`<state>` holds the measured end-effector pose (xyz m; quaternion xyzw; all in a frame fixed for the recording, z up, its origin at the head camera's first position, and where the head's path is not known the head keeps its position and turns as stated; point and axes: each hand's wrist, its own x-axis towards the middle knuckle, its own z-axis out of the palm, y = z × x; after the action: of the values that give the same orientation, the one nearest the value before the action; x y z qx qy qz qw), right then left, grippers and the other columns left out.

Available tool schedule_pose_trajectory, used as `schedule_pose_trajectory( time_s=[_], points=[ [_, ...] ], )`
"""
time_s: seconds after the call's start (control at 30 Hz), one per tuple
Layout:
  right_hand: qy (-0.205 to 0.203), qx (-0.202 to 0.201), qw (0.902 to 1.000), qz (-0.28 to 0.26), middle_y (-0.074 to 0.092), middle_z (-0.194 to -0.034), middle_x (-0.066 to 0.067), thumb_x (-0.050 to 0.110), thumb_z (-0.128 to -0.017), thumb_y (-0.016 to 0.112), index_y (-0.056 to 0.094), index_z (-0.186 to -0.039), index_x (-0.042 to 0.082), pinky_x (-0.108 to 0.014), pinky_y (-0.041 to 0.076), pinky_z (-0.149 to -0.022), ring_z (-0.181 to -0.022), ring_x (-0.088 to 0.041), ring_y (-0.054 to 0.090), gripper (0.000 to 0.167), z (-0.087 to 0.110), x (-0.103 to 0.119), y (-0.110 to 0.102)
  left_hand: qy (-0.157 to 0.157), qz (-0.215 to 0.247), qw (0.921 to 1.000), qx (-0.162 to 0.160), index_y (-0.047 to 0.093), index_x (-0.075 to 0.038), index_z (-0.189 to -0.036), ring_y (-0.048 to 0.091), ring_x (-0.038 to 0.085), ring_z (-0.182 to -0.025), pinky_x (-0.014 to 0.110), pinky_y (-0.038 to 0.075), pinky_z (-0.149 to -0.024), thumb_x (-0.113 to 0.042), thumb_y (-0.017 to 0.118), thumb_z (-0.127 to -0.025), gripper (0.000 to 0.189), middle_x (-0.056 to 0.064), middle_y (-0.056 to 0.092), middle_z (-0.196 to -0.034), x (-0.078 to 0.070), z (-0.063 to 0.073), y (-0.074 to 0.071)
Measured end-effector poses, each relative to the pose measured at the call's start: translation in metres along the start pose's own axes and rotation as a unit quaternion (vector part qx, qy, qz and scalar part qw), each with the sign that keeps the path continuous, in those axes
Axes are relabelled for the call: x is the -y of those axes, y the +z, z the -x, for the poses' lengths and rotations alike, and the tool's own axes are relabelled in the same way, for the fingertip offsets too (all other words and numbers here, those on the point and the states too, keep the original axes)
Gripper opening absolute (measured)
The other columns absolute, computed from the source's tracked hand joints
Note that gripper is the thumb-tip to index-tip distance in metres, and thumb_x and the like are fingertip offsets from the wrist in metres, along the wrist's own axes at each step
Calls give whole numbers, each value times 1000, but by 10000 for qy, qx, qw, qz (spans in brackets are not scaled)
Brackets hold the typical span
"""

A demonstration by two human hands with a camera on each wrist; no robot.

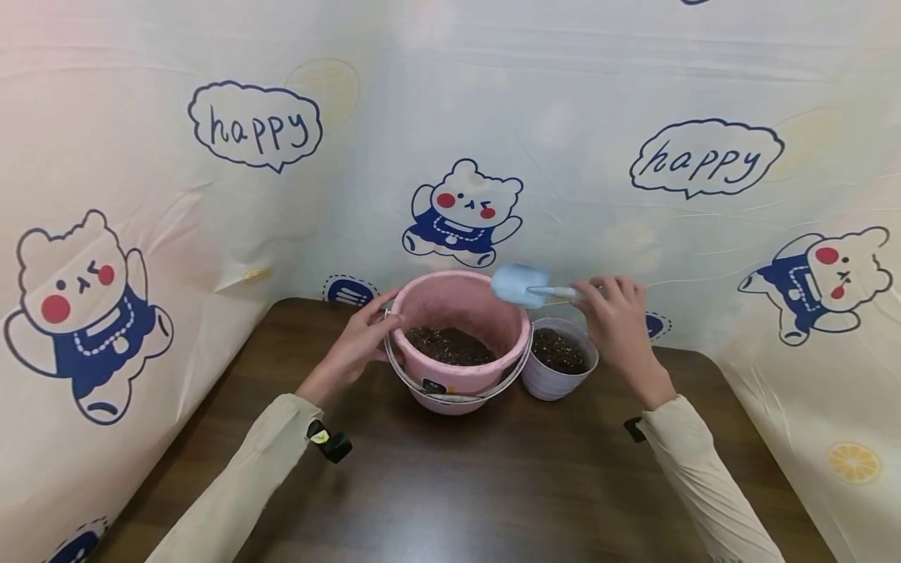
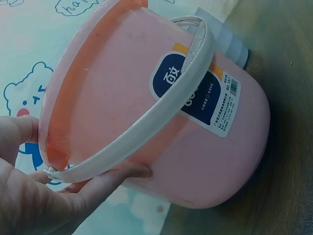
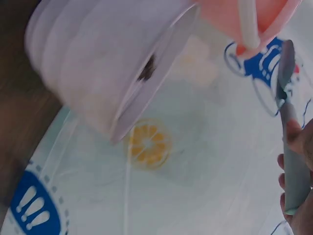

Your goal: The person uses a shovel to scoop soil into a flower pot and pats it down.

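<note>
A pink bucket (image 1: 457, 383) with dark soil (image 1: 450, 346) in it stands on the table, its white handle (image 2: 146, 120) hanging down across the front. My left hand (image 1: 359, 340) grips the bucket's left rim, near the handle's joint; in the left wrist view a finger lies along the outer wall. In my right hand (image 1: 619, 328) is a light blue trowel (image 1: 521, 286), held by its grip, level, with the blade over the bucket's right rim. No soil shows on the blade. Below that hand sits a pale ribbed flowerpot (image 1: 552, 385), holding soil too.
The bucket and flowerpot stand side by side near the back edge of the brown wooden table (image 1: 450, 485). A printed cloth (image 1: 563, 117) with cartoon bears and "happy" bubbles hangs behind and at both sides.
</note>
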<state>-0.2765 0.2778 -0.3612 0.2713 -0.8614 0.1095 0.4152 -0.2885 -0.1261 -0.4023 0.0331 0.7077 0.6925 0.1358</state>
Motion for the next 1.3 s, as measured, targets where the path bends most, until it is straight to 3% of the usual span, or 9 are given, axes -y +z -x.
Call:
schedule_pose_trajectory(
  time_s=[0.2,0.4,0.57,0.73,0.87,0.97,1.17,1.3],
  points=[
    [-486,343,9982,-60,66,-101,-18,4,-90,79,75,-113,1,-55,40,-82,-96,-40,54,23,-16,24,10,75,120,9999,80,25,-22,-168,44,48,-142,47,64,-84,-19,55,-107,67,21,28,-169,3,-1,-1],
    [-645,1148,9912,132,69,-101,-11,6,-89,82,77,-112,5,-50,45,-91,-100,-32,57,23,-31,47,16,45,118,9999,49,26,-23,-168,44,49,-142,47,64,-83,-20,55,-107,67,21,28,-169,3,-2,0],
    [-781,1595,9834,360,70,-100,-8,9,-87,85,79,-112,10,-45,46,-90,-96,-29,55,26,-40,61,30,12,67,10000,49,26,-24,-168,45,47,-141,50,63,-87,-22,56,-107,68,20,28,-170,3,-2,1],
    [-1002,2247,9676,571,70,-97,-5,14,-83,89,81,-103,12,-43,45,-90,-95,-27,53,22,-53,72,51,16,22,10000,52,25,-25,-168,45,47,-141,50,63,-88,-24,56,-107,68,20,28,-170,2,-2,1],
    [-974,3031,9476,247,71,-92,-5,15,-83,88,83,-94,13,-42,44,-90,-96,-26,56,12,-63,79,66,5,-45,10000,30,24,-26,-168,44,47,-141,52,62,-90,-25,55,-107,69,21,27,-169,2,-1,1],
    [-931,3394,9359,144,71,-88,-5,9,-85,83,79,-84,12,-43,45,-92,-97,-27,59,5,-68,82,74,-6,-90,10000,-26,25,-27,-168,45,47,-140,54,62,-92,-26,56,-107,69,20,28,-169,2,-2,1],
    [-672,3669,9274,260,71,-92,-8,6,-85,80,73,-81,9,-46,44,-96,-103,-30,60,8,-67,84,77,-16,-126,9999,-16,24,-27,-168,46,47,-140,53,62,-91,-27,55,-108,68,20,28,-169,3,-3,2],
    [-705,3640,9287,110,70,-90,-7,5,-85,79,75,-82,9,-48,43,-100,-108,-31,59,6,-67,84,78,-18,-143,9999,-21,24,-26,-168,45,47,-140,52,62,-91,-26,55,-107,68,18,26,-170,2,-2,2]
  ],
)
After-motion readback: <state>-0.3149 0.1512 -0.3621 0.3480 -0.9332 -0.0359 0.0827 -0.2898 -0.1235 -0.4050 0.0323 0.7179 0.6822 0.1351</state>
